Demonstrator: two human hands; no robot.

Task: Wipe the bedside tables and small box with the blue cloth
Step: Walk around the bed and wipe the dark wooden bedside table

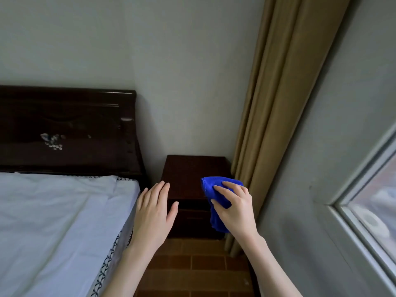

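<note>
A dark brown bedside table (188, 174) stands in the corner between the bed and the curtain. My right hand (235, 209) grips a bunched blue cloth (216, 189) over the table's front right corner, and part of the cloth hangs down past the front edge. My left hand (153, 209) hovers flat and empty, fingers apart, in front of the table's left edge. No small box is in view.
A bed with a white sheet (60, 217) and a dark wooden headboard (68, 129) fills the left. A tan curtain (276, 116) hangs right of the table, touching its side. A window frame (364, 211) is at the far right. Brown floor tiles (199, 264) lie below.
</note>
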